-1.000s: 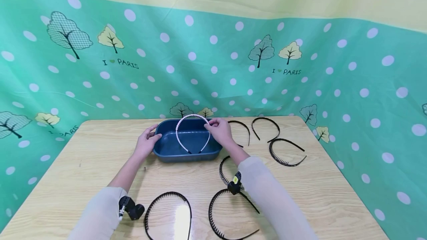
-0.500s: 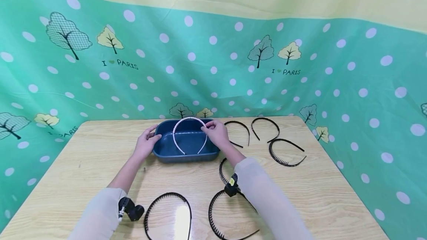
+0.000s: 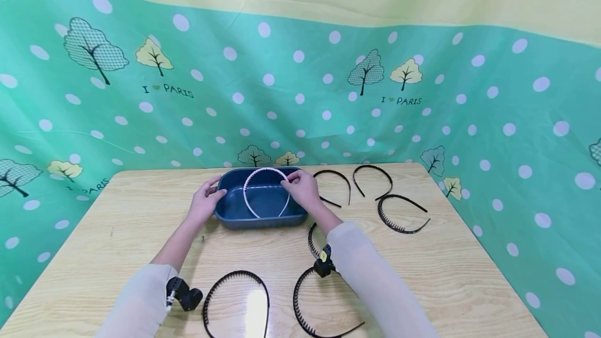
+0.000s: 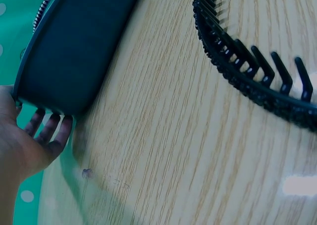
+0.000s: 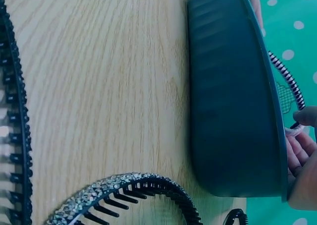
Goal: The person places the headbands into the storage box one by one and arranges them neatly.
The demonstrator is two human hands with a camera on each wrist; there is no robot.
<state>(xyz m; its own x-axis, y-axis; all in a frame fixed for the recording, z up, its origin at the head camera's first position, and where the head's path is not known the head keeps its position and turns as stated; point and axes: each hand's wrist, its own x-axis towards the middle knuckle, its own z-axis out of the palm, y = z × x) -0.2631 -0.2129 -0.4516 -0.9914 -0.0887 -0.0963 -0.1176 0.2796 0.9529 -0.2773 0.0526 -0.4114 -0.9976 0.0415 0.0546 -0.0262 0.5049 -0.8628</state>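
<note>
My right hand [image 3: 301, 189] pinches a pale pink-white headband [image 3: 265, 169] between thumb and fingers, by its right side. The headband stands upright within the blue plastic basin [image 3: 264, 222], its lower ends down inside. At the basin's left end, my left hand [image 3: 205, 201] grips the rim, thumb on the inner side and fingers outside. In the left wrist view those fingers [image 4: 47, 128] bend against the basin's outer end wall. The right wrist view shows the headband [image 5: 288, 79] above the rim, with dark and light stripes.
Black toothed headbands lie about the wooden table [image 3: 155, 202]: one front left [image 3: 238, 274], one front right [image 3: 297, 301], one with sparkling stones [image 5: 106, 188] partly under my right forearm. Several more, including one [image 3: 394, 227], lie right of the basin. A patterned curtain [image 3: 281, 82] hangs behind.
My right hand has shifted slightly left, and the pale headband has come down a little deeper into the basin. My left hand has kept its hold on the rim.
</note>
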